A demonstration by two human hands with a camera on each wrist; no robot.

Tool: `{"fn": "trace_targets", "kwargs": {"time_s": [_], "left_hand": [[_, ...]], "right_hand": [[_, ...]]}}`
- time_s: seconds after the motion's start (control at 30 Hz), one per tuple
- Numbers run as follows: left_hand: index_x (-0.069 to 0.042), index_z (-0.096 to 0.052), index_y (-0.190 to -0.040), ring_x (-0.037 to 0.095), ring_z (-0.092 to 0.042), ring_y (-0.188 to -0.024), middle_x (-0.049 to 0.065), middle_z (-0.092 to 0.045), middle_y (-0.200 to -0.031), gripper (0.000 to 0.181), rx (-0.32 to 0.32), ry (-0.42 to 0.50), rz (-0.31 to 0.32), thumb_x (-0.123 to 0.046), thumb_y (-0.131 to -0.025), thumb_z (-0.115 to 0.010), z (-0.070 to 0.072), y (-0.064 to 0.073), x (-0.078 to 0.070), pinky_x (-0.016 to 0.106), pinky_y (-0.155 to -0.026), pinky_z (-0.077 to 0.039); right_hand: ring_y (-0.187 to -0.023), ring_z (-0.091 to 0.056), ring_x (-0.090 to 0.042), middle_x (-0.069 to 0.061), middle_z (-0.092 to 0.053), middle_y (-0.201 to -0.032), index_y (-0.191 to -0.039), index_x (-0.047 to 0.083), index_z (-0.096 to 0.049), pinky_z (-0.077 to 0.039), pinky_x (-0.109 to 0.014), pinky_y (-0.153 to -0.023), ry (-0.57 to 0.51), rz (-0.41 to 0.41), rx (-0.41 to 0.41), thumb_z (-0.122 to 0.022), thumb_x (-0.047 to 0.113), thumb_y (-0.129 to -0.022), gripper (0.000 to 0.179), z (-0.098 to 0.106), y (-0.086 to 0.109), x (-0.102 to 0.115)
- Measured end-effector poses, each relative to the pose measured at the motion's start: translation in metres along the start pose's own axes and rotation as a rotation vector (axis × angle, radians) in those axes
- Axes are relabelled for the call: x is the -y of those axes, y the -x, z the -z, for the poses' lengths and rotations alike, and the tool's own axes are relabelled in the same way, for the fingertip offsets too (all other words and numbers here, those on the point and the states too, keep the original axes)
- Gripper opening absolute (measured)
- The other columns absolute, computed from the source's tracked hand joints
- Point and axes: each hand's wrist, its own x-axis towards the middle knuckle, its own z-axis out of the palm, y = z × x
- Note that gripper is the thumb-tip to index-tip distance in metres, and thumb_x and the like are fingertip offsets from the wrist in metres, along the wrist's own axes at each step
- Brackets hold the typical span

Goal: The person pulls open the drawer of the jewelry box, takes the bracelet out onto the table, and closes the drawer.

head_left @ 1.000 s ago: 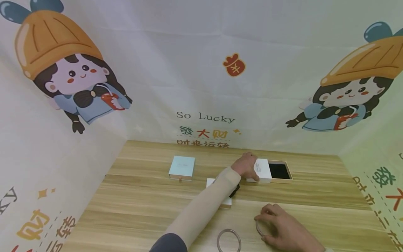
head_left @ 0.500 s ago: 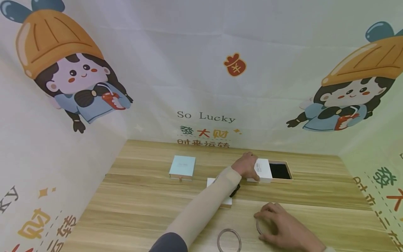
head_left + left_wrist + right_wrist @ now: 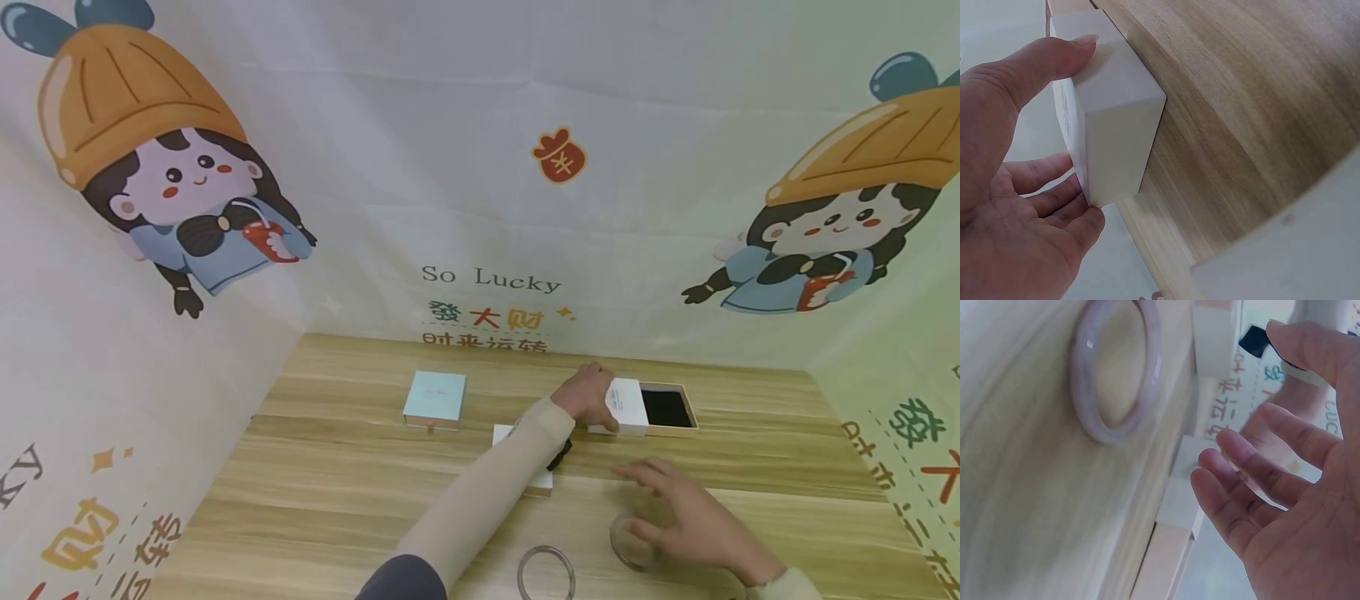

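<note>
My left hand (image 3: 587, 396) grips the white sleeve of a drawer box (image 3: 628, 404) at the back right. In the left wrist view, the thumb lies on one side of the white sleeve (image 3: 1119, 147) and fingertips touch the other faces. The box's tray (image 3: 666, 408), dark-lined, sticks out to the right. My right hand (image 3: 686, 517) hovers with spread fingers just over a pale translucent bangle (image 3: 613, 542) on the table. The right wrist view shows that lilac bangle (image 3: 1082, 394) apart from the fingers. A second bangle (image 3: 546, 548) lies to its left.
A light blue box (image 3: 435, 400) stands at the back left. Another white box (image 3: 538, 483) is partly hidden under my left forearm. Printed cloth walls (image 3: 480, 208) enclose the wooden table (image 3: 322, 500) at the back and sides.
My right hand has let go of the bangle, opened its fingers and lifted slightly. The bangle now lies flatter on the table. My left hand keeps its grip on the box.
</note>
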Motion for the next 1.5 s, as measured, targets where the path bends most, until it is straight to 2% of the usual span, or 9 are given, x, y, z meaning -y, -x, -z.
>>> {"fn": "trace_targets", "kwargs": {"time_s": [0.23,0.47,0.6,0.8,0.93,1.1,1.27,1.5], "left_hand": [[-0.013,-0.052,-0.149,0.016,-0.046,-0.138,0.003,-0.051,-0.150,0.081,-0.006,0.004,-0.006,-0.038,-0.081,-0.088,0.000,0.001,0.000,0.024,-0.111,-0.044],[-0.013,-0.052,-0.149,0.016,-0.047,-0.137,0.003,-0.052,-0.148,0.082,-0.008,0.014,-0.003,-0.037,-0.079,-0.089,-0.001,0.000,0.002,0.023,-0.111,-0.044],[-0.013,-0.051,-0.149,0.017,-0.046,-0.138,0.004,-0.050,-0.150,0.082,-0.002,0.014,-0.007,-0.038,-0.080,-0.088,-0.003,-0.003,0.003,0.024,-0.112,-0.043],[-0.012,-0.052,-0.148,0.016,-0.047,-0.135,0.003,-0.052,-0.148,0.082,-0.008,0.015,-0.018,-0.037,-0.079,-0.089,-0.006,-0.005,0.004,0.022,-0.110,-0.044],[-0.012,-0.052,-0.148,0.015,-0.047,-0.133,0.003,-0.052,-0.146,0.082,-0.014,0.009,-0.025,-0.038,-0.079,-0.089,-0.005,-0.004,0.004,0.021,-0.110,-0.044],[-0.012,-0.052,-0.148,0.015,-0.047,-0.135,0.003,-0.052,-0.147,0.083,-0.014,0.002,-0.024,-0.038,-0.079,-0.089,-0.002,-0.001,0.002,0.021,-0.110,-0.043],[-0.012,-0.051,-0.149,0.015,-0.047,-0.135,0.003,-0.052,-0.147,0.083,-0.018,0.001,-0.024,-0.037,-0.079,-0.088,0.000,0.001,0.002,0.020,-0.110,-0.043],[-0.012,-0.050,-0.150,0.017,-0.046,-0.137,0.004,-0.051,-0.149,0.084,-0.016,0.022,-0.023,-0.036,-0.080,-0.089,0.000,0.002,0.001,0.022,-0.111,-0.043]], "right_hand": [[-0.104,-0.067,-0.021,0.001,-0.067,-0.126,-0.139,0.020,-0.060,-0.058,-0.036,-0.085,-0.085,-0.098,-0.023,-0.080,0.029,-0.090,0.054,0.015,-0.006,-0.006],[-0.104,-0.066,-0.024,-0.014,-0.066,-0.127,-0.142,0.010,-0.056,-0.058,-0.030,-0.082,-0.226,-0.219,-0.051,-0.072,0.026,-0.097,0.051,0.032,-0.017,-0.022],[-0.103,-0.067,-0.023,-0.014,-0.067,-0.123,-0.143,0.007,-0.055,-0.057,-0.026,-0.081,-0.255,-0.308,-0.075,-0.068,0.026,-0.100,0.049,0.038,-0.023,-0.034],[-0.104,-0.068,-0.026,-0.013,-0.069,-0.122,-0.146,0.005,-0.052,-0.055,-0.028,-0.074,-0.257,-0.426,-0.078,-0.060,0.034,-0.104,0.052,0.047,-0.029,-0.050],[-0.095,-0.070,-0.019,-0.020,-0.069,-0.121,-0.147,0.000,-0.049,-0.060,-0.029,-0.073,-0.301,-0.467,-0.081,-0.056,0.035,-0.106,0.055,0.056,-0.033,-0.060],[-0.088,-0.073,-0.020,-0.030,-0.066,-0.123,-0.145,-0.005,-0.050,-0.062,-0.033,-0.072,-0.361,-0.519,-0.105,-0.051,0.036,-0.108,0.055,0.066,-0.037,-0.073],[-0.087,-0.074,-0.019,-0.034,-0.065,-0.123,-0.144,-0.009,-0.048,-0.063,-0.037,-0.075,-0.408,-0.597,-0.124,-0.045,0.038,-0.109,0.058,0.073,-0.042,-0.090],[-0.087,-0.072,-0.012,-0.035,-0.063,-0.127,-0.147,-0.012,-0.042,-0.064,-0.037,-0.080,-0.473,-0.691,-0.103,-0.038,0.039,-0.111,0.062,0.075,-0.044,-0.110]]}}
